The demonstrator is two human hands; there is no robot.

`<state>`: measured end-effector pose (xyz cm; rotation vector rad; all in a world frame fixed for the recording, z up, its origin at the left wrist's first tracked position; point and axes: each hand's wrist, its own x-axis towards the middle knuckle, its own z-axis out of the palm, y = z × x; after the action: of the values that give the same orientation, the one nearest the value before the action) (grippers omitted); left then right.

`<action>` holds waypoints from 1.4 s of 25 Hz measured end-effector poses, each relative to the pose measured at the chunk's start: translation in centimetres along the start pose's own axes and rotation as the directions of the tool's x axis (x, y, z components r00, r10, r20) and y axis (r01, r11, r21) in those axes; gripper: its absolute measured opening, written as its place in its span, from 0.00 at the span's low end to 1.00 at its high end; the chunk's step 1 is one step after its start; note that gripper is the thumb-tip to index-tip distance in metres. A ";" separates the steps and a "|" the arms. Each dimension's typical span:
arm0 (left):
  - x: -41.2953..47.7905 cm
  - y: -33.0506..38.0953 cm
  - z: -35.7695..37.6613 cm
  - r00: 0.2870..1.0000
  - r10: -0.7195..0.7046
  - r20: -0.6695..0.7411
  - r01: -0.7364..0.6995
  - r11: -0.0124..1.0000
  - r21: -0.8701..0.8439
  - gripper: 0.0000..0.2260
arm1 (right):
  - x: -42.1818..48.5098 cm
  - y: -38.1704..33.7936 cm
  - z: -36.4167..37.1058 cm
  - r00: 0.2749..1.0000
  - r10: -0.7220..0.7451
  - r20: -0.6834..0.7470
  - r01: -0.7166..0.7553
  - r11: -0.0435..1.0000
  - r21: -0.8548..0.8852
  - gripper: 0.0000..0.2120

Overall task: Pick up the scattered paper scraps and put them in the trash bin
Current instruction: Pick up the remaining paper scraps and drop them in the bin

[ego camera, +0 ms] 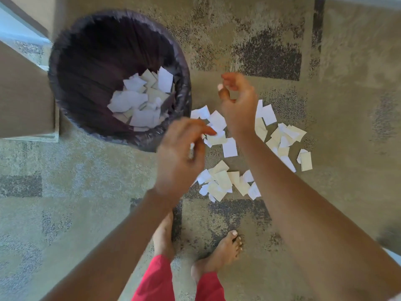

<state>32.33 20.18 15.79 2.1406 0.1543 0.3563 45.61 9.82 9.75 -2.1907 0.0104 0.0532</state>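
The trash bin [65, 61], lined with a dark bag, stands on the carpet at the upper left, and several white and cream scraps [138, 101] lie inside it. Many more paper scraps [223, 181] are scattered on the carpet to its right. My left hand [180, 161] is blurred, just off the bin's near right rim. Its fingers are curled, and a thin white scrap [191, 148] shows between them. My right hand [238, 107] hovers above the scraps right of the bin, fingers loosely curled around nothing.
My bare feet [221, 253] stand on the patterned carpet just below the scraps, with red trouser legs [156, 281] at the bottom edge. A brown furniture piece [21, 94] presses against the bin's left side. Another cluster of scraps [282, 137] lies further right.
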 end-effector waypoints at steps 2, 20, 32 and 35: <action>-3.5 -1.2 4.2 0.972 -0.126 0.200 0.115 0.991 0.063 0.11 | -0.7 4.2 -0.5 0.997 0.039 0.065 -0.032 0.994 -0.105 0.13; -4.9 -21.1 13.8 0.584 -0.753 0.304 0.323 0.560 0.763 0.51 | 0.7 14.0 11.4 0.626 0.196 0.755 0.526 0.609 -0.594 0.44; -9.0 -21.0 15.6 0.765 -0.363 0.532 -0.166 0.687 0.707 0.38 | -5.6 21.4 6.0 0.583 0.075 0.809 0.677 0.506 -0.535 0.40; -6.8 -20.9 15.3 0.786 -0.320 0.529 -0.185 0.695 0.695 0.43 | -6.0 22.6 4.1 0.606 0.103 0.788 0.623 0.555 -0.551 0.39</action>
<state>31.14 18.15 -10.90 2.9059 -0.0178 -0.5971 38.81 -0.07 -10.71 -2.8415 -1.0970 0.9861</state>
